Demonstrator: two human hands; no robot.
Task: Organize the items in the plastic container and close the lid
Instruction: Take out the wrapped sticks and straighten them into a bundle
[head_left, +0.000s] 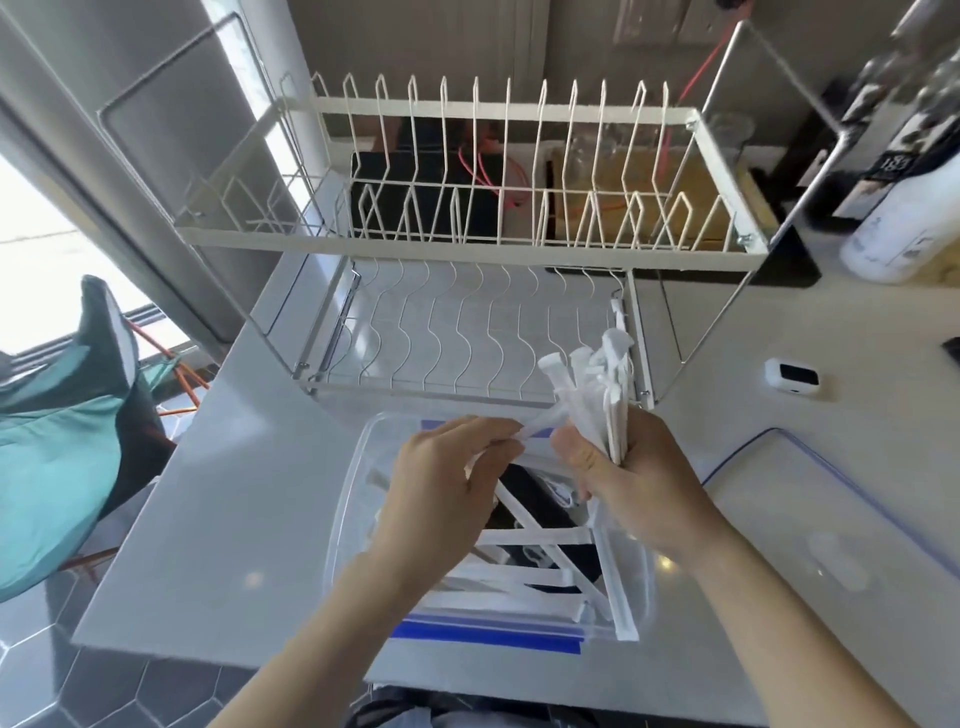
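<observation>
Right hand (631, 483) fists upright wrapped straws (597, 384) over container (358, 499).

one container (353, 499), one lid (831, 545), two hands (441, 483)

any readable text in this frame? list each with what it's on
"183": white digits on the dark label of the bottle at the far right; blurred, so the reading is uncertain.
Small grey print lower down on the same bottle: too blurred to read.
White device on the counter: no legible marking.
Wrapped straws, plastic container, lid: no text visible.
</observation>
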